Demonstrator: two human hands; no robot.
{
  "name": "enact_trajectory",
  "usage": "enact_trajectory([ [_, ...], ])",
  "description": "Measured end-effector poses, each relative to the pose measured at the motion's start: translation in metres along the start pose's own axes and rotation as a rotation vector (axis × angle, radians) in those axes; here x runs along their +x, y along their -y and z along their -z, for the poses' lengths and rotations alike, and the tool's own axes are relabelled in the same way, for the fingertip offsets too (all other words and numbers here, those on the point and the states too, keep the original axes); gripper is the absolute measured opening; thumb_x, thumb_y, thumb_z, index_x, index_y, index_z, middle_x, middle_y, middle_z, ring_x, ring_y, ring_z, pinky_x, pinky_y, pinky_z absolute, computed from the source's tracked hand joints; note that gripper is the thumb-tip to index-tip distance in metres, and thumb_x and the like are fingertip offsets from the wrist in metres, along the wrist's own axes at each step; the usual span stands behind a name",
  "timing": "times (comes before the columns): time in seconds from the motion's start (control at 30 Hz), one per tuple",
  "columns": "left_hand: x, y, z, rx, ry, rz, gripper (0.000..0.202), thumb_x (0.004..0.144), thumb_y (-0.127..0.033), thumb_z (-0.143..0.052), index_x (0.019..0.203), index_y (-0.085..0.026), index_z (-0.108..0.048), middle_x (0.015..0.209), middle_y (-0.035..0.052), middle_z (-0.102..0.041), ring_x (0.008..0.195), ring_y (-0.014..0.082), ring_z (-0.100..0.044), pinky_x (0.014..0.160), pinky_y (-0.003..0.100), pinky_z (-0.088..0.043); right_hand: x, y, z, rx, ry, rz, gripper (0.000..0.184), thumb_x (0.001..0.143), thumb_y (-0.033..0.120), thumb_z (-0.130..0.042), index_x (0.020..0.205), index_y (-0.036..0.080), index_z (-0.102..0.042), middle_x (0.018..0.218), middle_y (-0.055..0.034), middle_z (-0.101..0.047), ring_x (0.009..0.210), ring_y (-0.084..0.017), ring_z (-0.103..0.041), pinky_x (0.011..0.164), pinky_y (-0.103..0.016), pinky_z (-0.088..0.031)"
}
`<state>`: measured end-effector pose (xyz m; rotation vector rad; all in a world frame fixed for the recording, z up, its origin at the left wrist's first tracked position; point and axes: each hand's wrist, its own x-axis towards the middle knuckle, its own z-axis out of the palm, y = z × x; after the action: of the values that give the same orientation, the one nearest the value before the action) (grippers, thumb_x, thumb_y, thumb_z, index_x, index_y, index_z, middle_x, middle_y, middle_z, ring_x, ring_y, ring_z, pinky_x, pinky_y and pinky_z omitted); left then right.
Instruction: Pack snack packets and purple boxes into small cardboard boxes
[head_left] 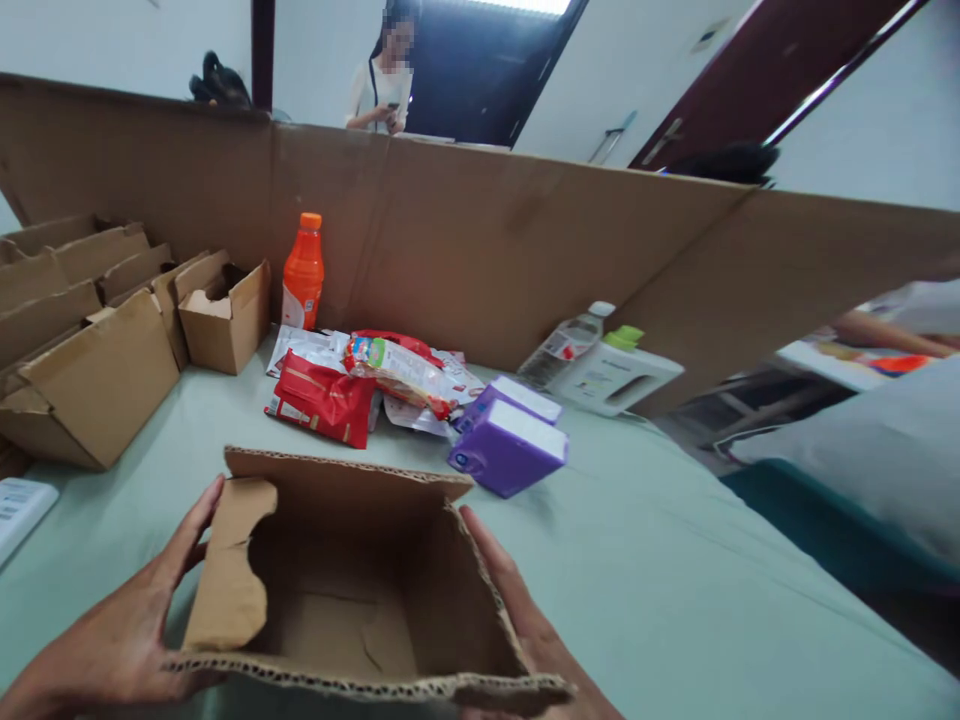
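Observation:
An empty open-topped cardboard box (337,500) is held between my two hands, low in front of me. My left hand (139,610) grips its left end, beside a torn flap with a wavy cut edge. Against the right side wall presses my right hand (517,600), its fingers partly hidden by the box. Just beyond the box lie two purple-and-white packs (510,445). A pile of packets, with a red bag (322,398) and a clear-wrapped long pack (405,370), lies behind the box.
Several cardboard boxes (112,370) stand at the left, near an orange bottle (304,275). A clear bottle (566,345) and a white jug (619,372) with a green cap lean by the cardboard partition (487,250). A person (386,90) is behind it. A white object (22,510) lies left.

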<state>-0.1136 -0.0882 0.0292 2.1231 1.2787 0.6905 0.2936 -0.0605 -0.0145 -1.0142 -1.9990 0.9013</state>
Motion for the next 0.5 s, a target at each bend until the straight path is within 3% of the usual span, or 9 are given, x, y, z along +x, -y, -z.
enact_trajectory([
  [0.07,0.013,-0.004,-0.003,-0.021,0.034,-0.02,0.115,0.085,-0.051,-0.072,0.163,-0.04,0.013,0.173,0.0114,-0.015,0.149,0.0441,-0.036,0.113,0.06,-0.043,-0.007,-0.003,0.013,0.055,-0.019,-0.045,0.122,0.067,0.089,-0.064,0.165,0.034,-0.018,0.168,-0.0111,-0.032,0.148,-0.042,-0.037,0.114,-0.06,-0.043],
  [0.13,0.02,-0.002,-0.007,-0.06,0.034,-0.029,0.116,0.085,-0.055,-0.071,0.163,-0.038,0.013,0.173,0.0115,-0.011,0.151,0.045,-0.03,0.116,0.063,-0.036,-0.002,-0.002,0.03,0.17,-0.102,0.002,0.114,0.071,0.095,-0.049,0.164,0.034,-0.024,0.163,-0.0125,-0.04,0.146,-0.041,-0.042,0.111,-0.059,-0.047],
  [0.23,0.023,0.005,-0.014,-0.142,0.029,-0.008,0.115,0.084,-0.061,-0.07,0.163,-0.038,0.01,0.174,0.0096,-0.009,0.154,0.0465,-0.021,0.118,0.064,-0.032,0.031,0.0,0.06,0.146,-0.28,0.051,0.08,0.089,0.079,-0.046,0.154,0.032,-0.042,0.155,-0.0125,-0.053,0.142,-0.037,-0.049,0.107,-0.053,-0.051],
  [0.33,0.023,0.012,-0.025,-0.154,-0.013,0.027,0.111,0.086,-0.058,-0.068,0.162,-0.043,0.012,0.174,0.0079,-0.01,0.153,0.0476,-0.022,0.117,0.067,-0.033,0.089,-0.001,0.08,-0.224,-0.307,-0.075,0.055,0.094,0.054,-0.06,0.142,0.028,-0.056,0.146,-0.0128,-0.061,0.13,-0.034,-0.06,0.106,-0.052,-0.051],
  [0.5,0.023,0.026,-0.046,-0.217,-0.047,0.074,0.115,0.083,-0.054,-0.069,0.16,-0.045,0.015,0.174,0.0087,-0.009,0.151,0.0507,-0.029,0.115,0.071,-0.034,0.198,-0.015,0.071,-0.839,-0.151,-0.092,0.072,0.083,0.035,-0.069,0.148,0.015,-0.049,0.151,-0.021,-0.053,0.137,-0.038,-0.051,0.111,-0.056,-0.044],
])
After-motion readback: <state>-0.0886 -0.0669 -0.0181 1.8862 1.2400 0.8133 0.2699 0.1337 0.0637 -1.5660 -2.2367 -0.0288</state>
